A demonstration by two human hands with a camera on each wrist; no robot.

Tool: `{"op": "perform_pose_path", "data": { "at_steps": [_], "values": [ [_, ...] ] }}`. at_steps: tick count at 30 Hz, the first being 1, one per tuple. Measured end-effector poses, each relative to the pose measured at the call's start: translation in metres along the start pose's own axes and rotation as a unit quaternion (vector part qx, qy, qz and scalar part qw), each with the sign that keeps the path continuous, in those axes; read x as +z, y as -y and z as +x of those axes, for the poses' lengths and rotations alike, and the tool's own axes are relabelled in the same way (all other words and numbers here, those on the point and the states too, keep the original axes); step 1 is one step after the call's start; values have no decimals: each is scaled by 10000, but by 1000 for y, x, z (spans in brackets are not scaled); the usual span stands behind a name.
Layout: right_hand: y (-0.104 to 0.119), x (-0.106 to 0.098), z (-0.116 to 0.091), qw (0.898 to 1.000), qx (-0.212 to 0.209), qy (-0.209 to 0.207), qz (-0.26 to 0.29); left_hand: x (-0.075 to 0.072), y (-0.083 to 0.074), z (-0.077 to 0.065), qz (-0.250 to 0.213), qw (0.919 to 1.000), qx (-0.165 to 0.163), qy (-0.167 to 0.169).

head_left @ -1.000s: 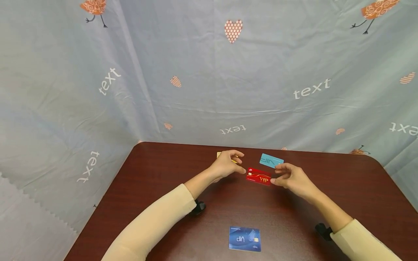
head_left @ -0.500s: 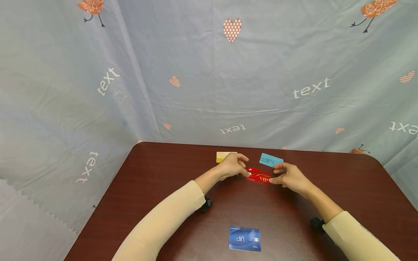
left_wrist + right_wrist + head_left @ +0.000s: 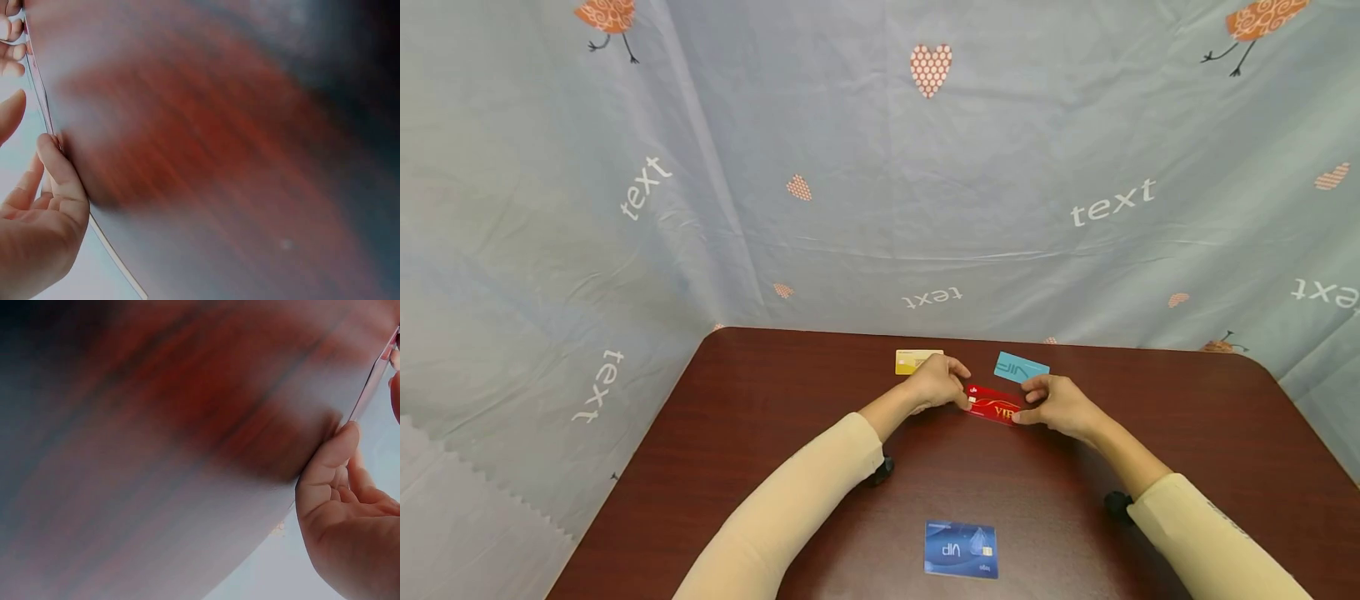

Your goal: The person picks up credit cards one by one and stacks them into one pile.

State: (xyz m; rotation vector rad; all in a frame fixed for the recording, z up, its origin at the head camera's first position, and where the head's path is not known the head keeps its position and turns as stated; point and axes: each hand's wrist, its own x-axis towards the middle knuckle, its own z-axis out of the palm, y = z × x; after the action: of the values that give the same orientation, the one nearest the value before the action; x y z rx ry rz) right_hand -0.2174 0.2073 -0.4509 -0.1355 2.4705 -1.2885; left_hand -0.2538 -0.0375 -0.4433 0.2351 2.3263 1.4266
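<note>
A red VIP card (image 3: 991, 403) lies on the dark wood table between the two hands. The left hand (image 3: 936, 380) touches the card's left end with its thumb, while its other fingers are bent and apart from the thumb. At the opposite end, the thumb of the right hand (image 3: 1060, 407) rests on the card's corner, its fingers likewise spread from the thumb. Seen edge-on in the left wrist view, the red card (image 3: 37, 81) is a thin strip running up from the thumb tip. The right wrist view shows the right hand (image 3: 344, 506) at the strip's near end.
Behind the left hand lies a yellow card (image 3: 908, 361), partly covered by it. A light-blue card (image 3: 1021, 367) is just beyond the red one. Nearer the body rests a dark-blue VIP card (image 3: 961, 549). A patterned curtain (image 3: 850, 250) hangs behind the table (image 3: 775, 358).
The left hand has moved right to the red card's left end, uncovering more of the yellow card. The right hand has shifted slightly left, its thumb further onto the red card.
</note>
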Motion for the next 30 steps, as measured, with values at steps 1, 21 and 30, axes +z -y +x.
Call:
{"op": "perform_pose_path", "data": {
  "at_steps": [1,21,30],
  "values": [
    [0,1,0,10000,-6,-6,-22,0,0,1,31,10000,-10,13],
    [0,6,3,9971,-183,-166,-716,5,-2,7,1107,9937,150,27],
    [1,5,5,9968,-176,-161,-765,6,-3,8,1173,9930,131,55]
  ]
}}
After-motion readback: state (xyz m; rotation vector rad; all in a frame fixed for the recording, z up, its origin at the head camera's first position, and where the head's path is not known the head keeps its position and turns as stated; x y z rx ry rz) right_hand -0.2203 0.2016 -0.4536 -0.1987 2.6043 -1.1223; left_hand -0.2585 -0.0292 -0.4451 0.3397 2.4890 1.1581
